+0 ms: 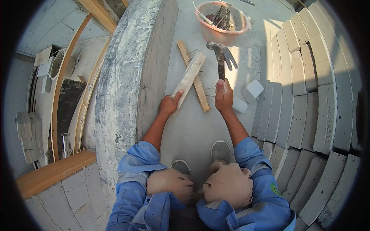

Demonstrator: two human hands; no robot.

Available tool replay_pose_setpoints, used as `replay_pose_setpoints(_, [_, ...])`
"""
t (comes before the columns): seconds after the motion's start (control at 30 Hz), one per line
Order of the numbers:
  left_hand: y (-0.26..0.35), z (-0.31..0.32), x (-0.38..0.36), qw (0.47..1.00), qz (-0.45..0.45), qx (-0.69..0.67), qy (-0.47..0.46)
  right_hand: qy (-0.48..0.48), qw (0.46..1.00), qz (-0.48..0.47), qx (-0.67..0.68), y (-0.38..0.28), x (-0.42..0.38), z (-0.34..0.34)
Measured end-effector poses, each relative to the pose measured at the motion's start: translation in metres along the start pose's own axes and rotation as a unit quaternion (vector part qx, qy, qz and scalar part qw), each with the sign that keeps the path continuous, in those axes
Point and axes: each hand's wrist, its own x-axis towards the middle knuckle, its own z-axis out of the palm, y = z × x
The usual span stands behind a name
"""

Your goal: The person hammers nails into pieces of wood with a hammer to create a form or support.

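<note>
In my right hand [224, 96] is a claw hammer [221, 57], held upright by its dark handle with the head at the top. My left hand [169, 104] grips the near end of a pale wooden strip [190, 73], thumb on its upper face. That strip slants away from me and crosses over a second, yellower wooden strip [200, 90] on the concrete floor. Several thin nails stick out of the sides of both strips. The hammer head is to the right of the wood, apart from it.
An orange bucket [221, 36] with metal rods in it stands ahead. White block pieces [253, 89] lie right of my right hand. Stacked grey blocks [300, 73] line the right side. A rough concrete beam [127, 77] runs along my left, with wooden boards [58, 173] beyond it.
</note>
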Motion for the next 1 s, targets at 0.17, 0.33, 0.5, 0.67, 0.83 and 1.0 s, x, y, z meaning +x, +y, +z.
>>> replay_pose_setpoints(0.17, [-0.006,0.008,-0.003,0.998,0.038,-0.012,0.048,-0.096,0.987,0.107,-0.073,0.024,-0.011,0.012])
replay_pose_setpoints(0.33, [-0.011,0.003,-0.011,1.0,-0.001,-0.017,-0.003,-0.043,0.989,0.013,0.14,-0.046,-0.005,-0.02])
replay_pose_setpoints(0.5, [-0.011,0.006,-0.01,1.0,-0.008,-0.021,0.003,0.01,0.985,-0.049,0.168,0.0,-0.01,-0.006])
replay_pose_setpoints(0.67, [-0.01,0.005,-0.008,1.0,-0.003,0.0,0.015,-0.143,0.97,0.131,-0.149,0.036,-0.016,0.011])
replay_pose_setpoints(0.83, [-0.018,0.005,-0.014,1.0,-0.004,-0.023,0.007,-0.076,0.991,0.094,0.065,-0.012,-0.015,-0.006])
replay_pose_setpoints(1.0, [-0.017,0.008,-0.011,1.0,0.0,-0.014,0.02,0.001,0.978,0.007,0.207,-0.017,-0.006,-0.004])
